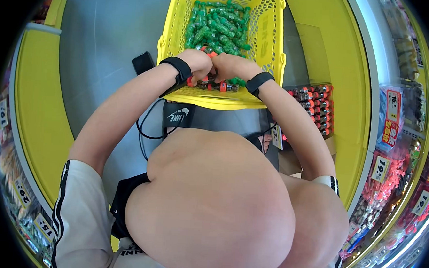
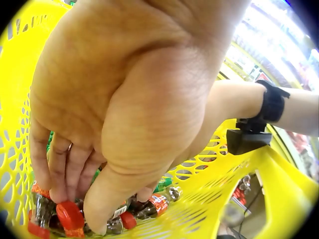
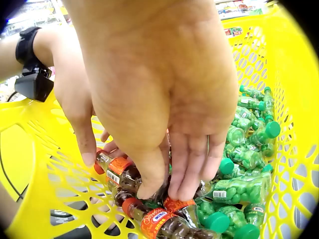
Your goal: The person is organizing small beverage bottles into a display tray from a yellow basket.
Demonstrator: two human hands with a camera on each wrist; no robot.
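Note:
In the head view, my left hand (image 1: pixel 197 62) and right hand (image 1: pixel 235 67) reach side by side into a yellow shopping basket (image 1: pixel 213 104). The left hand pinches a small red-capped bottle (image 2: pixel 70 215) with dark contents between thumb and fingers. My right hand's thumb and fingertips close around a small dark bottle with an orange label (image 3: pixel 180 205), partly hidden by the fingers. More dark bottles (image 3: pixel 162 224) with orange labels lie beneath both hands, at the basket's near end. Green-capped bottles (image 1: pixel 217 27) of green sweets are heaped toward its far end.
To the right of the basket stands a box of red-capped dark bottles (image 1: pixel 317 108). A black phone-like object (image 1: pixel 143 63) lies on the floor at left. Yellow shelf bases (image 1: pixel 44 101) flank the aisle, with priced goods (image 1: pixel 382 167) on the right-hand shelves.

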